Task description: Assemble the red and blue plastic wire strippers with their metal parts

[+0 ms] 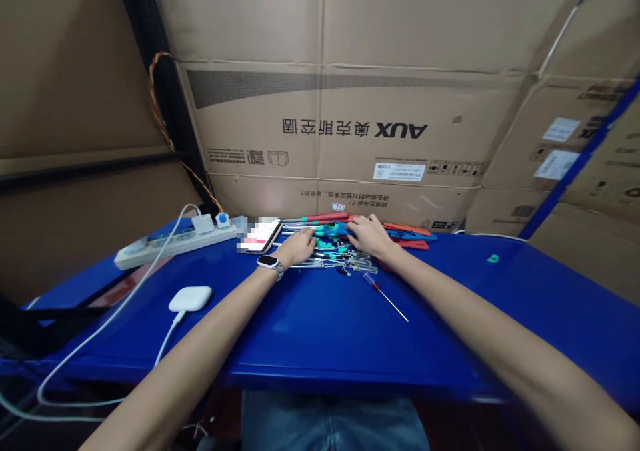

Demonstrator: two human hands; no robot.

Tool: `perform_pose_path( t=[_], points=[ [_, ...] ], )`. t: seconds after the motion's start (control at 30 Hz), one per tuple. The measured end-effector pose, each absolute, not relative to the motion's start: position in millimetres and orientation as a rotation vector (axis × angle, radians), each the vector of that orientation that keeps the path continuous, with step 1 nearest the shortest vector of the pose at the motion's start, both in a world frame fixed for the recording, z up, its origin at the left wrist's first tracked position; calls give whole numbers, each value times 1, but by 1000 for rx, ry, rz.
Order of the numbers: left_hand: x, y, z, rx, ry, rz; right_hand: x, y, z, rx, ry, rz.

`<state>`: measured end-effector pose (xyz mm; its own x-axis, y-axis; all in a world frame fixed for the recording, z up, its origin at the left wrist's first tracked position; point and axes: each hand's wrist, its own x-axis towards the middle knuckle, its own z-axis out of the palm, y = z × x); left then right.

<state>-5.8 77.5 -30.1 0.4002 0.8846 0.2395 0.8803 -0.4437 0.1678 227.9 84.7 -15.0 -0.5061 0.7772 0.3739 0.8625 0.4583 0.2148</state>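
My left hand (299, 246), wearing a pale watch on its wrist, rests at the left of a pile of screwdrivers (320, 262). Its fingers are bent together over the shafts; what lies under them is hidden. My right hand (370, 237) closes with curled fingers on a blue tool (340, 228) at the back of the pile; its kind is unclear. Green bits, perhaps tape, show among the tools between my hands. A screwdriver with a red and purple handle (371, 280) lies apart in front, its shaft pointing toward the front right.
A phone (270, 239) lies left of the pile. Farther left are a white power strip (173, 246) with plugs and a white charging case (191, 298) on a cable. Orange-red tools (413, 244) lie at right. Cardboard (250, 111) walls the blue table (320, 338).
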Motion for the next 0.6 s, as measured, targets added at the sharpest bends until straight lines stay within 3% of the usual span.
perform_pose_path(
  t=[0.17,0.3,0.6],
  points=[
    [3,73,-22,2763,1517,618,225,90,-13,-1509,-2441,-538],
    [23,81,-20,2945,1259,439,228,91,-14,-1541,-2412,-506],
    [35,70,-25,2959,1295,309,233,89,-15,-1585,-2344,-444]
  ],
)
